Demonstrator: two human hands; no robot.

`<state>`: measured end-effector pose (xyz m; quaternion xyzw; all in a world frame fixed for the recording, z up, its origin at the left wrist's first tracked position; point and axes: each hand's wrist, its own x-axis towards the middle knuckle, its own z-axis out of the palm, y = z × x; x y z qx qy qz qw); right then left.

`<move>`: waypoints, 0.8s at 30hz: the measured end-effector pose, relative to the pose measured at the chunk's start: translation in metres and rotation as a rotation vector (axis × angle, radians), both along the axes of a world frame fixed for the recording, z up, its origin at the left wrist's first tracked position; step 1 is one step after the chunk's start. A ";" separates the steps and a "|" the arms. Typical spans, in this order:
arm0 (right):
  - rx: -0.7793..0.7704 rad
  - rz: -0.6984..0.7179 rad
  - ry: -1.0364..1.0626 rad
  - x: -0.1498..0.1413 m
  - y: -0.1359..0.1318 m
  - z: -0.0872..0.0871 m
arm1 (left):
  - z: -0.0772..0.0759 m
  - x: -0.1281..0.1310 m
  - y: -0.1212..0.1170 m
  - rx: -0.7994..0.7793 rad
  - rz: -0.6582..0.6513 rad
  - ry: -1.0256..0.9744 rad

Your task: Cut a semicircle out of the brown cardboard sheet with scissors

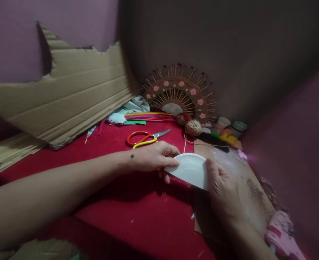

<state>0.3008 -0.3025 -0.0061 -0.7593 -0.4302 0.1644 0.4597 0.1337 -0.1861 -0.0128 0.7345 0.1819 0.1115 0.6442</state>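
A white half-round paper plate point(191, 168) with a fluted rim is held between my two hands, its straight edge towards me. My left hand point(162, 157) pinches its left corner, thumb on top and fingers beneath. At the right end my right hand point(221, 184) grips it with the thumb over the near face; its other fingers are mostly hidden. Just beyond my left hand lie scissors point(145, 138) with red and yellow handles, blades pointing right. A thin strand runs from a beige twine ball point(193, 128) down behind the plate.
A red cloth point(107, 187) covers the work surface. Torn corrugated cardboard point(78, 76) leans at the left, above thin sticks point(13, 150). A flowered stick fan point(179, 88) stands at the back. A pink glue gun point(281, 234) lies right, beside a cardboard sheet point(203, 213).
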 end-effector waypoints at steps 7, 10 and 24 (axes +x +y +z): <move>0.109 0.119 0.167 0.007 0.001 -0.012 | 0.002 -0.001 0.002 0.023 -0.006 -0.034; 0.173 0.119 0.125 0.011 0.001 -0.018 | 0.003 -0.002 0.003 0.050 -0.018 -0.071; 0.344 0.201 0.158 0.011 -0.001 -0.026 | 0.002 -0.004 0.009 0.252 0.018 -0.061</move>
